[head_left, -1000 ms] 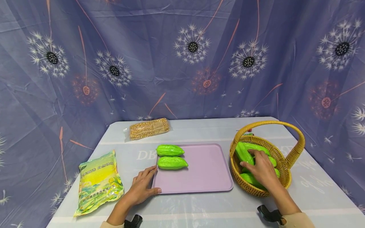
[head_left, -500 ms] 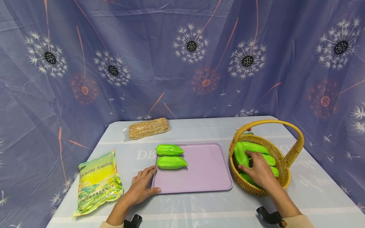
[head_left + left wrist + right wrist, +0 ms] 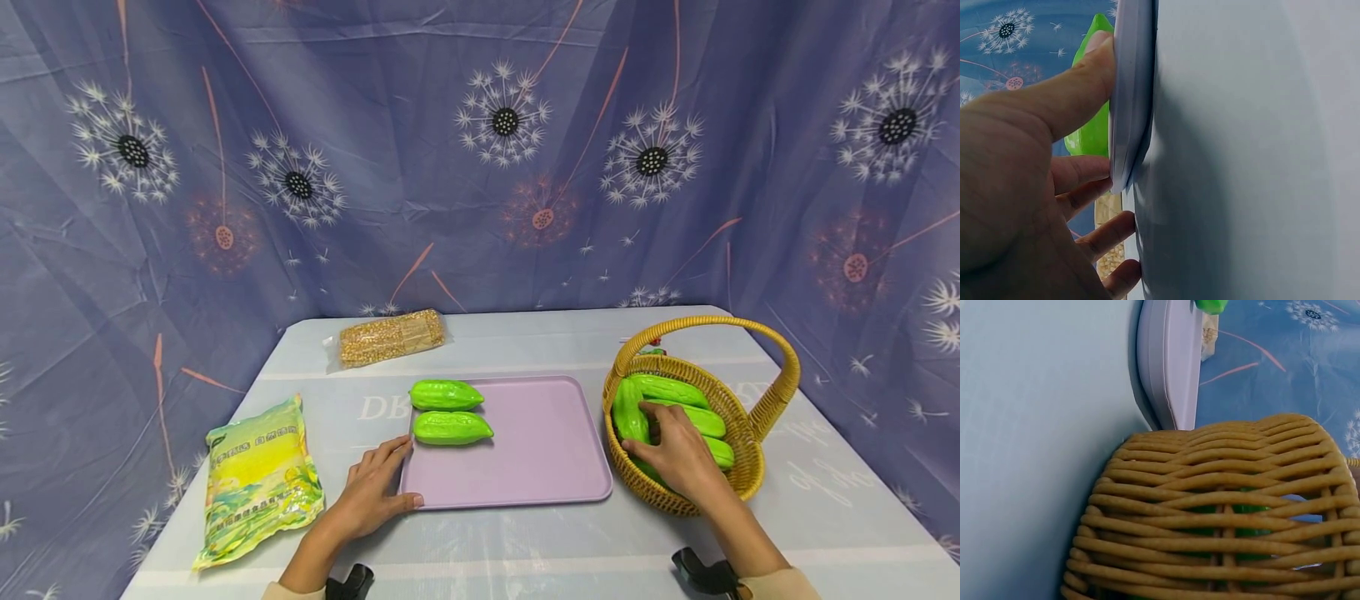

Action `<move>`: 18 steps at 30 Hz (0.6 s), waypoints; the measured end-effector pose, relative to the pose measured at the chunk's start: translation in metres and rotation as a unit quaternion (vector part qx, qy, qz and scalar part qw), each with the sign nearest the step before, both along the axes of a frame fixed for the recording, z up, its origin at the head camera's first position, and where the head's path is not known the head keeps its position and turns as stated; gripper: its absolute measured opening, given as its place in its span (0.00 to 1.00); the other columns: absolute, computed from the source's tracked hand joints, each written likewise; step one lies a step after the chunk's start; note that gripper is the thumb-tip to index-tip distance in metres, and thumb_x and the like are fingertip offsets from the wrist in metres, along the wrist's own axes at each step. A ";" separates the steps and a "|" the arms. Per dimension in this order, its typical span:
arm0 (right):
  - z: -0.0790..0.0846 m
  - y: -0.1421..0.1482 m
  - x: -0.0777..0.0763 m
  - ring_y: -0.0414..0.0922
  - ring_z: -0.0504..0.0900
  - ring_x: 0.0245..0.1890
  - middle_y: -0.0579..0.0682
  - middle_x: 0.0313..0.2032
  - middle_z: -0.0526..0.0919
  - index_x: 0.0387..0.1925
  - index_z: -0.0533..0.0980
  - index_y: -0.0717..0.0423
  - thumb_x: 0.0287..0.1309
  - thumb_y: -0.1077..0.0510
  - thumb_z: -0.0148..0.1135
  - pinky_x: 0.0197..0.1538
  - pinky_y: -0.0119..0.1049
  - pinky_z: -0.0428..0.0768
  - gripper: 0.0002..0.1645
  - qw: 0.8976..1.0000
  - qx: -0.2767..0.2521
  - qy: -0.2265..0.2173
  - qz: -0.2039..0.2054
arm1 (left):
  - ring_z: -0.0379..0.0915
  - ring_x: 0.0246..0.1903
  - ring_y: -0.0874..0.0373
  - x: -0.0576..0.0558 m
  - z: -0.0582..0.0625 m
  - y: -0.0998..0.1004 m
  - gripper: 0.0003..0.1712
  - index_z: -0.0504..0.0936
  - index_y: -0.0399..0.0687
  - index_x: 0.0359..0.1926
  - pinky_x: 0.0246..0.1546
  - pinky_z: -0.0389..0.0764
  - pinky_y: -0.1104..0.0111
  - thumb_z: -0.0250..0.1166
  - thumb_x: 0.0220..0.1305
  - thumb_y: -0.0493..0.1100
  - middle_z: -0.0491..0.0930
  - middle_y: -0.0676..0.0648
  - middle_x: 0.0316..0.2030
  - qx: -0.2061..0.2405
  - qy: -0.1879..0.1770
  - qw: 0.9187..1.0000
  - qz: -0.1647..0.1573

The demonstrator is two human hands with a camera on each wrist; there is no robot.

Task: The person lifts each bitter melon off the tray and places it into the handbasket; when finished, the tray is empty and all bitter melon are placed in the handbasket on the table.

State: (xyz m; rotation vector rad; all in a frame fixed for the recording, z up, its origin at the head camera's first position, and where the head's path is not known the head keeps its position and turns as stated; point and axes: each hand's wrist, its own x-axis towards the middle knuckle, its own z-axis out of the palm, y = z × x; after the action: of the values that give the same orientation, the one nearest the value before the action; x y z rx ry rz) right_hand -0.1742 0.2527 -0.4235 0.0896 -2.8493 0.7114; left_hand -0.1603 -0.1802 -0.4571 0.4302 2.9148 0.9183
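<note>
Head view, items on and about a pale cloth-covered table [image 3: 517, 546]. Left hand [image 3: 372, 492]: at the near left corner of a lilac tray [image 3: 525, 467]; fingers extended and spread, thumb apart from them and laid against the tray's rim, as the left wrist view also shows. Right hand [image 3: 678, 450]: inside a wicker basket [image 3: 742, 479], thumb and fingertips apart, at a green vegetable [image 3: 630, 410] that stands slanted along the basket's left wall; whether they are clamped on it cannot be told, and the right wrist view gives chiefly the basket's weave. Further green vegetables [image 3: 670, 388] in the basket, lying beside that one, partly covered by the hand. Basket: just beside the tray's right edge, arched handle raised. Two green vegetables [image 3: 453, 427] on the tray, lying side by side at its left end, stalks and tips pointing sideways. One clear packet of yellow grains [image 3: 392, 337], flat, beyond the tray. One yellow-green printed bag [image 3: 262, 479], flat, left of the left hand. One blue-violet curtain [image 3: 405, 167] with dandelion pattern, behind the table
</note>
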 end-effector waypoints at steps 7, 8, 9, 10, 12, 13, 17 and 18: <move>-0.001 0.000 0.001 0.52 0.79 0.41 0.63 0.45 0.73 0.59 0.68 0.66 0.49 0.50 0.70 0.40 0.44 0.76 0.39 1.000 -0.014 -0.009 0.013 | 0.57 0.64 0.45 0.000 -0.001 -0.001 0.49 0.64 0.43 0.68 0.56 0.56 0.43 0.71 0.48 0.58 0.61 0.47 0.68 0.004 0.000 1.000 -0.003; 0.000 0.000 0.001 0.52 0.79 0.41 0.63 0.45 0.73 0.60 0.68 0.66 0.49 0.50 0.70 0.40 0.44 0.76 0.40 1.000 -0.017 -0.011 0.012 | 0.57 0.64 0.45 0.000 -0.001 -0.001 0.49 0.64 0.43 0.68 0.56 0.56 0.44 0.71 0.48 0.58 0.61 0.47 0.69 0.005 0.000 1.000 -0.003; 0.000 0.000 0.001 0.53 0.80 0.41 0.63 0.45 0.73 0.60 0.68 0.66 0.49 0.49 0.70 0.41 0.45 0.77 0.40 1.000 -0.020 -0.013 0.010 | 0.57 0.64 0.45 0.000 -0.001 -0.002 0.49 0.64 0.43 0.68 0.56 0.56 0.44 0.71 0.48 0.58 0.61 0.47 0.69 0.005 -0.001 1.000 -0.003; 0.000 0.000 0.002 0.53 0.80 0.41 0.63 0.45 0.73 0.60 0.68 0.65 0.49 0.48 0.70 0.41 0.46 0.77 0.41 1.000 -0.022 -0.015 0.010 | 0.57 0.64 0.45 0.000 -0.001 -0.002 0.49 0.64 0.43 0.68 0.56 0.56 0.44 0.71 0.48 0.58 0.61 0.47 0.69 0.005 -0.001 1.000 -0.003; 0.002 0.001 0.003 0.54 0.80 0.42 0.63 0.46 0.73 0.61 0.67 0.64 0.49 0.47 0.70 0.42 0.47 0.78 0.41 0.999 -0.029 -0.019 0.009 | 0.57 0.64 0.45 0.000 -0.001 -0.002 0.49 0.64 0.43 0.68 0.56 0.56 0.44 0.71 0.48 0.58 0.61 0.47 0.69 0.006 -0.002 1.000 -0.003; 0.003 0.001 0.003 0.54 0.80 0.42 0.64 0.47 0.73 0.61 0.67 0.64 0.49 0.47 0.70 0.42 0.48 0.78 0.42 0.999 -0.032 -0.020 0.009 | 0.57 0.64 0.45 0.000 -0.001 -0.001 0.49 0.64 0.43 0.68 0.56 0.56 0.44 0.71 0.48 0.58 0.61 0.47 0.69 0.006 -0.003 1.000 -0.003; 0.008 0.002 0.007 0.56 0.79 0.44 0.64 0.49 0.72 0.61 0.67 0.63 0.49 0.46 0.70 0.43 0.50 0.78 0.42 0.999 -0.046 -0.015 0.012 | 0.57 0.64 0.45 0.000 0.000 -0.001 0.48 0.64 0.43 0.68 0.56 0.56 0.44 0.71 0.48 0.57 0.61 0.47 0.69 0.007 -0.003 1.000 -0.003; 0.009 0.003 0.008 0.57 0.79 0.45 0.63 0.50 0.72 0.61 0.67 0.63 0.49 0.46 0.70 0.43 0.50 0.78 0.42 0.999 -0.049 -0.013 0.013 | 0.57 0.64 0.45 0.000 0.000 -0.001 0.48 0.64 0.43 0.68 0.56 0.56 0.44 0.71 0.48 0.57 0.61 0.47 0.69 0.007 -0.003 1.000 -0.003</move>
State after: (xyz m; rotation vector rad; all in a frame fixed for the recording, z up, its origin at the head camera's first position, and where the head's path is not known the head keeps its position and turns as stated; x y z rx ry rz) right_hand -0.1662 0.2553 -0.4140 0.1044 -2.8370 0.8639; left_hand -0.1604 -0.1813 -0.4573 0.4363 2.9022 0.9387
